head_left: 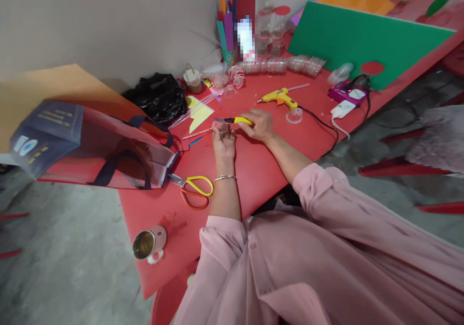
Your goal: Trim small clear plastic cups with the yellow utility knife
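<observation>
My left hand (224,146) is closed around a small clear plastic cup (219,126), palm turned up. My right hand (260,125) grips a yellow and black utility knife (242,120). Its blade points left and lies over the cup; I cannot tell whether it touches the plastic. A thin striped straw (197,134) reaches the table just left of my left hand. Past my right hand lies a yellow glue gun (279,97) with a clear glue stick in its back. Another clear plastic piece, a round lid or cup (294,116), rests to the right.
Scissors (195,190) with yellow and orange handles lie beside a clear bag (108,156) on the left. A mug (149,244) stands near the front left edge. Stacked plastic cups (282,65) line the back, and a purple power strip (346,93) with cables sits right.
</observation>
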Demonstrator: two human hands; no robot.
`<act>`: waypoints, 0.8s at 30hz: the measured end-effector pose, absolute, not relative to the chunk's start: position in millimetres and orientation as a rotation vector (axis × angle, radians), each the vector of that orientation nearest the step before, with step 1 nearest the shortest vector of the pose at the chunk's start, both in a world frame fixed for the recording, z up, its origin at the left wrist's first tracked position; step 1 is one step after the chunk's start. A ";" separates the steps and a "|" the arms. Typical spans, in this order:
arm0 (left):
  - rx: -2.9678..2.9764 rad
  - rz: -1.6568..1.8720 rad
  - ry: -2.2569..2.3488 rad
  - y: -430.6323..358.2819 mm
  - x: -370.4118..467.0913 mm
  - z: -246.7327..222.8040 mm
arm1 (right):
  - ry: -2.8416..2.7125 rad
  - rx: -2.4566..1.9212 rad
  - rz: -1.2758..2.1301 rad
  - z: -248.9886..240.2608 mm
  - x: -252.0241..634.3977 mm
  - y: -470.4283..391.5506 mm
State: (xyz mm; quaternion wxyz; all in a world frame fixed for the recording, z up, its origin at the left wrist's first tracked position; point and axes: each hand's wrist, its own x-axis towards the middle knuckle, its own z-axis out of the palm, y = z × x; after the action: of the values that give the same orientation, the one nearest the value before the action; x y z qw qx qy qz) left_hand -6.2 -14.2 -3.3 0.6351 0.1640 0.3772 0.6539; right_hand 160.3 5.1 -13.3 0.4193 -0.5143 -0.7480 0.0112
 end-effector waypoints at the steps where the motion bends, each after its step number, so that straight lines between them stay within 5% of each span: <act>1: 0.369 1.499 0.855 -14.0 -5.8 -3.2 | -1.877 -1.287 0.029 -13.3 160.1 5.1; 24: 0.330 1.595 0.673 -13.3 -10.4 -4.2 | -1.890 -1.284 0.093 -9.2 154.0 -1.3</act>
State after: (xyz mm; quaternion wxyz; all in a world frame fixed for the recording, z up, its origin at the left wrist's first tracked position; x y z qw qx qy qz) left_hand -10.4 -13.3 -4.2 0.6362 0.1444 0.2946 0.6982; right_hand 154.0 -1.3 -9.2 0.4143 -0.5111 -0.7522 0.0369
